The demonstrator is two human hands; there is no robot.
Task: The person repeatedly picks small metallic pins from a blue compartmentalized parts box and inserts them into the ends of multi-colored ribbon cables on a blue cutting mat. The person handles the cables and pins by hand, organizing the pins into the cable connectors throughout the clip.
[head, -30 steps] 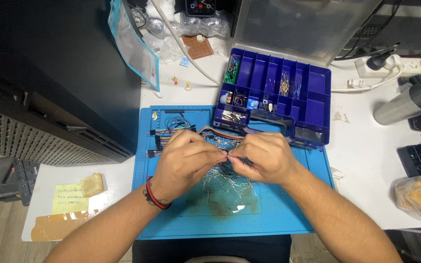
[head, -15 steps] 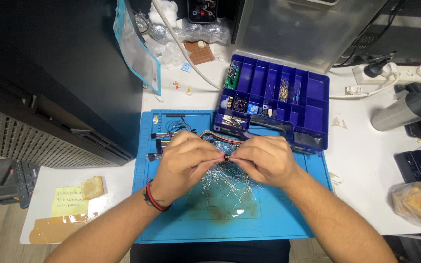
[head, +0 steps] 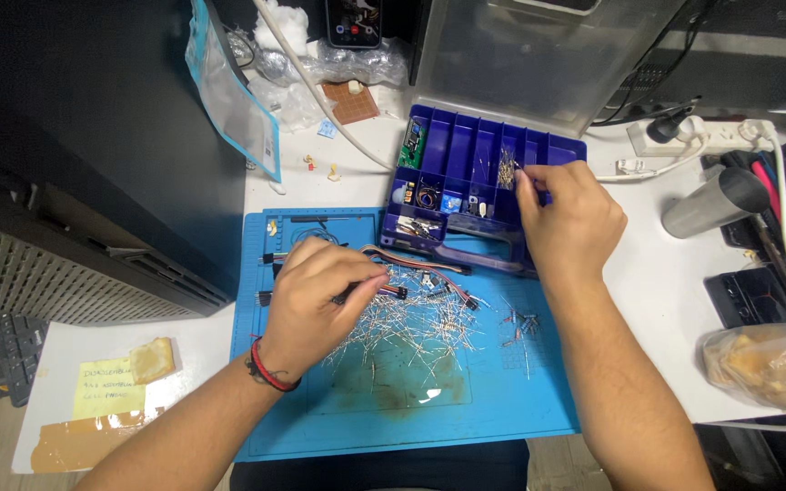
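the right hand (head: 568, 216) reached over the blue compartment box (head: 466, 162), fingertips pinched at a rear compartment; what it held could not be told. the left hand (head: 316, 295) gripped a dark tool above the loose component leads (head: 411, 332) on the blue mat (head: 502, 409).

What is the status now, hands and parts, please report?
Left hand pinching a thin black part over the blue mat. Right hand reaching into the blue compartment box. Loose wire leads scattered between them.

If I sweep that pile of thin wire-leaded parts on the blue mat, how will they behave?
The parts look very light, so they'd likely scatter. Their thin leads probably bend and tangle together. On the flat mat some may roll away.
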